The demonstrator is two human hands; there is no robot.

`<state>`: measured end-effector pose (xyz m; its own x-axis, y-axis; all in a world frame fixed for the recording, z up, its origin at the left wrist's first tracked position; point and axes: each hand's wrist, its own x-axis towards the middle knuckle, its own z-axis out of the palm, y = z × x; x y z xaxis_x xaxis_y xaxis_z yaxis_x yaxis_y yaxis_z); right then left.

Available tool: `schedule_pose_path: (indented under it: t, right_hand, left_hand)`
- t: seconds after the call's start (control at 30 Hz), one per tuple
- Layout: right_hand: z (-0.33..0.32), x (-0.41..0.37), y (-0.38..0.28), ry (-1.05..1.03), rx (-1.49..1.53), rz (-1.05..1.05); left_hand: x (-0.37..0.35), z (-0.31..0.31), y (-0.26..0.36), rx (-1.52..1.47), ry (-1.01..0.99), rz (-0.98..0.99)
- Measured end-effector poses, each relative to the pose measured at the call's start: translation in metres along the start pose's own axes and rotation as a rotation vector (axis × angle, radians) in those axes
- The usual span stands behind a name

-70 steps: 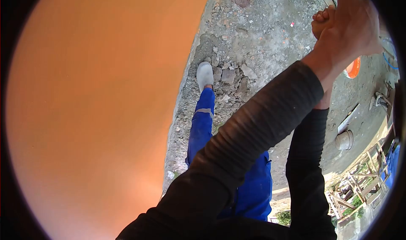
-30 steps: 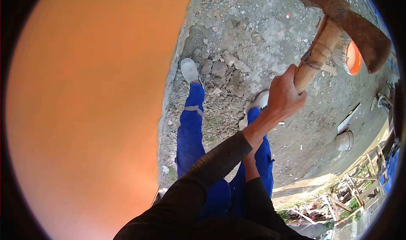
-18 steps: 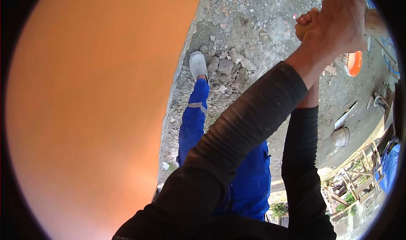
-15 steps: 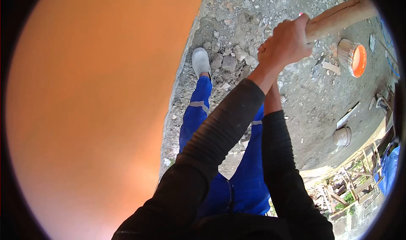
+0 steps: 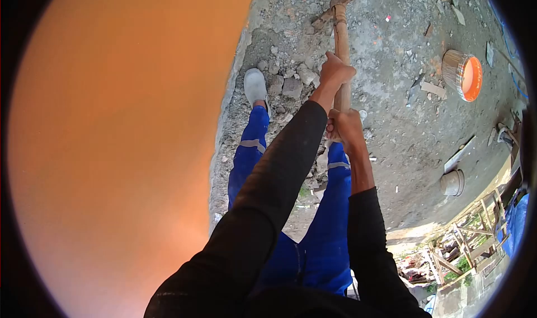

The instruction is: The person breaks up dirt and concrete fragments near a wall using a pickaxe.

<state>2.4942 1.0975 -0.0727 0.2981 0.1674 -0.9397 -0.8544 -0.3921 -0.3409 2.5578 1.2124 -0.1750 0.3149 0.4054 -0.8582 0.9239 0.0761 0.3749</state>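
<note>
A pickaxe (image 5: pixel 342 38) with a thick wooden handle points away from me, its rusty metal head over the rubble at the top of the view. My left hand (image 5: pixel 337 73) wraps round the middle of the handle, nearer the head. Lower down, close to the handle's end, my right hand (image 5: pixel 346 129) is closed round the wood. Broken stones and loose soil (image 5: pixel 292 87) lie left of the handle, along the foot of an orange wall (image 5: pixel 123 116).
A bucket with orange paint (image 5: pixel 471 78) stands at the right, and a grey bucket (image 5: pixel 451 182) lies below it. My shoe (image 5: pixel 255 87) is beside the wall. Wooden frames (image 5: pixel 460 245) and a blue tarp (image 5: pixel 517 223) are at the lower right.
The pickaxe has swung from the upper right to above the rubble, and its head has come into view. My hands have moved left and down and are now farther apart on the handle.
</note>
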Motion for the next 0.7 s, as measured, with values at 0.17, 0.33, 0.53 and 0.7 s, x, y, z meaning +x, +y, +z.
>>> schedule_pose_path:
  t: [0.17,0.33,0.53,0.7]
  right_hand:
    - [-0.004,-0.119,0.167,0.105,-0.101,0.121]
    - [0.010,-0.183,0.253,0.258,-0.205,0.011]
    - [-0.014,-0.133,0.270,0.379,-0.192,-0.262]
    - [-0.014,-0.049,0.158,0.191,0.417,-0.451]
  left_hand:
    - [-0.032,0.036,-0.066,-0.104,-0.101,-0.190]
    - [-0.115,0.073,-0.175,-0.010,0.018,-0.149]
    - [-0.153,0.067,-0.056,-0.077,0.021,0.295]
    - [-0.186,0.003,0.105,-0.192,0.067,0.731]
